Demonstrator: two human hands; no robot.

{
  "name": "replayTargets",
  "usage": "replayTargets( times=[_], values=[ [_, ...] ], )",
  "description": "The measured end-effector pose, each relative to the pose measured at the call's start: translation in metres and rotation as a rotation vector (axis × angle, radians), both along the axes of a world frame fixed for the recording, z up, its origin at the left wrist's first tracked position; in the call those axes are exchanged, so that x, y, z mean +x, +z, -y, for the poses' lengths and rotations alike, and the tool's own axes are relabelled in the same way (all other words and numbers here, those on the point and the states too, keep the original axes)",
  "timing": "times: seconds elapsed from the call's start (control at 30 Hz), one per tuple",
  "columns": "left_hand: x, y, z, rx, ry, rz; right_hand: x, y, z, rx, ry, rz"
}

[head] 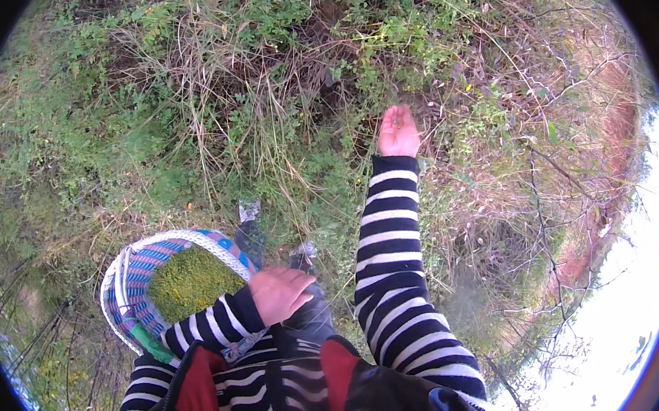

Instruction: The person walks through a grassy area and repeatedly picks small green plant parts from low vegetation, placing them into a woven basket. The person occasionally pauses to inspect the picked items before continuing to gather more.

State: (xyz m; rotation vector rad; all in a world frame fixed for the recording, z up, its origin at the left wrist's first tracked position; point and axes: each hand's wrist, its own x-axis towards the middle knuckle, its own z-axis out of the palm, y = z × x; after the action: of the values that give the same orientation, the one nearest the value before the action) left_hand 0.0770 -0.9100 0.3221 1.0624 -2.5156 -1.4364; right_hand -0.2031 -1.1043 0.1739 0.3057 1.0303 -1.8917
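A round woven basket [142,284] in blue, pink and white hangs at my left side, my left forearm passing over it. Small yellow-green flower heads or buds [192,282] fill much of it. My left hand [280,295] lies over the basket's right rim, fingers towards the right; whether it grips anything is not clear. My right hand [399,131] is stretched out ahead, palm up, with a tiny greenish bit [396,124] on it. Green cloth [148,339] is wrapped on the basket's lower rim.
Dry grass stalks [200,82] and low green plants [274,7] cover the ground ahead. Thin bare branches [541,214] reach in at the right. My shoes [249,211] stand in the grass, near the basket.
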Motion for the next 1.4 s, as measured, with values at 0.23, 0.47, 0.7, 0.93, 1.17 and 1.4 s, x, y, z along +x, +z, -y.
replayTargets(
  times=[0.23,0.47,0.7,0.93,1.17,1.4],
  values=[
    [0.003,-0.009,0.011,0.04,0.031,-0.039,-0.041,-0.02,0.044,0.172,0.18,0.058],
    [0.003,-0.011,0.016,0.056,0.027,-0.021,-0.056,-0.022,0.06,0.153,0.09,-0.124],
    [0.003,-0.004,0.016,0.057,0.009,-0.014,-0.047,-0.035,0.027,0.06,-0.028,-0.014],
    [0.003,0.003,0.013,0.025,0.021,-0.04,-0.019,-0.046,-0.019,0.052,-0.13,0.104],
    [0.005,-0.003,0.005,-0.014,0.011,-0.029,0.037,0.012,-0.049,-0.069,0.122,0.138],
    [0.0,-0.003,0.002,0.051,-0.014,-0.028,0.096,0.054,-0.088,0.05,0.424,0.099]
  ],
)
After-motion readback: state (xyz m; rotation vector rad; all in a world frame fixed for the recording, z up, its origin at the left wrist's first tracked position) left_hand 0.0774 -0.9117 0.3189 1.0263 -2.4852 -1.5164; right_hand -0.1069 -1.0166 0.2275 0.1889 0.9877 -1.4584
